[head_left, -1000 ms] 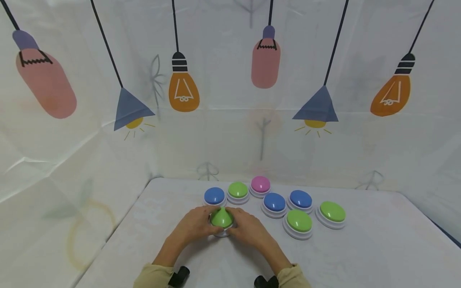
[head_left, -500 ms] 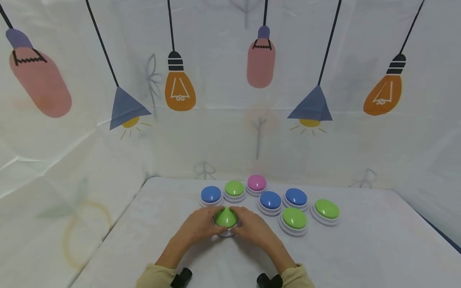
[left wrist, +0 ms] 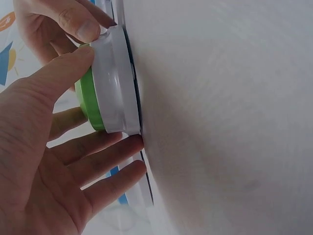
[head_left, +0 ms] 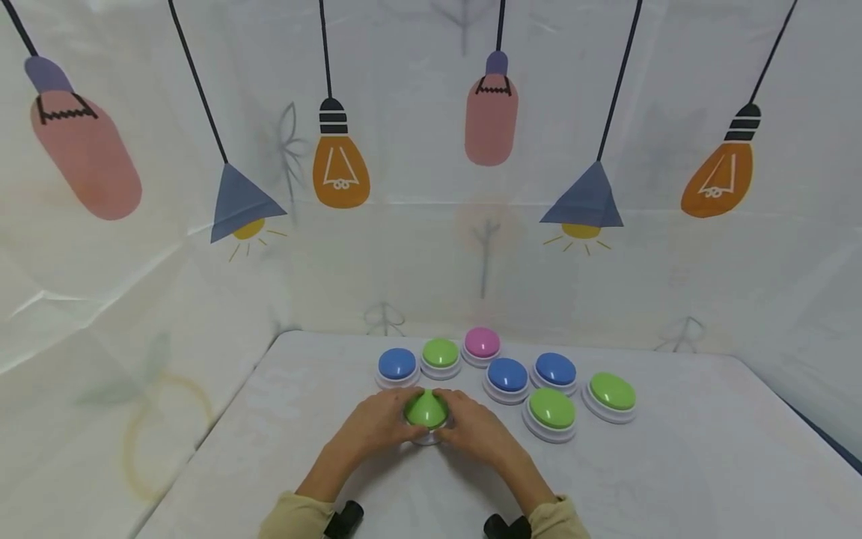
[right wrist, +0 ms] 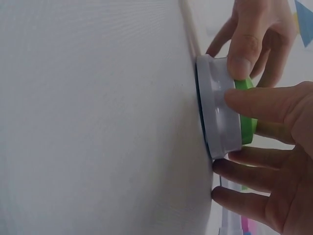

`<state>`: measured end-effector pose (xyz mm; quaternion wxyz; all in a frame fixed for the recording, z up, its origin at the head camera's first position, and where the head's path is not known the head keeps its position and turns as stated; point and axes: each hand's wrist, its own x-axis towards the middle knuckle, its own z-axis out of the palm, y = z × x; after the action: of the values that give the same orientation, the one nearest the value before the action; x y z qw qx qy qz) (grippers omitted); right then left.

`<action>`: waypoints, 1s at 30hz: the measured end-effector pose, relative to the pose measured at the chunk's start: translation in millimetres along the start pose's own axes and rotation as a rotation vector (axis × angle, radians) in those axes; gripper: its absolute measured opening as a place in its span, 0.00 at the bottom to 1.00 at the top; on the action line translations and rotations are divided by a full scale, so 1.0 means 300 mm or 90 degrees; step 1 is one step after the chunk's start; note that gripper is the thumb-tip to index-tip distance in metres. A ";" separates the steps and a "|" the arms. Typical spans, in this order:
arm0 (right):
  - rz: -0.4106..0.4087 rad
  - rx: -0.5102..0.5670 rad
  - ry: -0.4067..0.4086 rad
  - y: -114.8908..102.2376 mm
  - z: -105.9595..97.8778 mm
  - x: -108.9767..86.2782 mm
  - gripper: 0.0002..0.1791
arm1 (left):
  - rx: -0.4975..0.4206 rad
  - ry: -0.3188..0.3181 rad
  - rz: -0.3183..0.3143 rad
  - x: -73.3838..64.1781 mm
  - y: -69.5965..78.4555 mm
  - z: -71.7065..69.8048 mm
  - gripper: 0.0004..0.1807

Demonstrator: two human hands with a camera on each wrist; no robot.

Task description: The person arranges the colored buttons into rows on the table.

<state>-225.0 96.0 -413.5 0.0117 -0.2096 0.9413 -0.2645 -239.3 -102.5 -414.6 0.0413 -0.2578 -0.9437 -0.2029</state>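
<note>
A round push button (head_left: 426,411) with a green domed top and a white base is between the two hands at the front of the group. My left hand (head_left: 378,421) grips its left side, thumb on the near edge and fingers around the far side. On the opposite side my right hand (head_left: 477,427) holds it the same way. In the left wrist view the white base (left wrist: 115,83) is right at the table surface, a dark underside showing as a thin line. The right wrist view shows both thumbs close together on the near rim of the button (right wrist: 220,117).
Behind the hands stand a blue button (head_left: 397,364), a green button (head_left: 441,352) and a pink button (head_left: 482,343). Two more blue buttons and two green buttons (head_left: 552,409) sit to the right on the white table (head_left: 700,449). A lamp-printed cloth (head_left: 417,262) hangs behind.
Both hands and the green button between them have shifted a little to the right relative to the other buttons, mostly in the first half second. The other buttons have stayed put.
</note>
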 end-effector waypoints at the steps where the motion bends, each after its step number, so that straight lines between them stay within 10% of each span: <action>1: 0.003 0.002 -0.001 -0.001 0.001 -0.001 0.35 | 0.001 0.001 0.000 0.000 -0.001 0.001 0.36; 30: -0.011 0.026 0.047 0.005 -0.062 -0.039 0.35 | 0.001 0.047 0.011 -0.009 0.020 -0.024 0.38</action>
<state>-217.3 111.1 -399.2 -0.0208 -0.2080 0.9335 -0.2914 -234.1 -102.0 -406.3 0.0778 -0.2581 -0.9396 -0.2109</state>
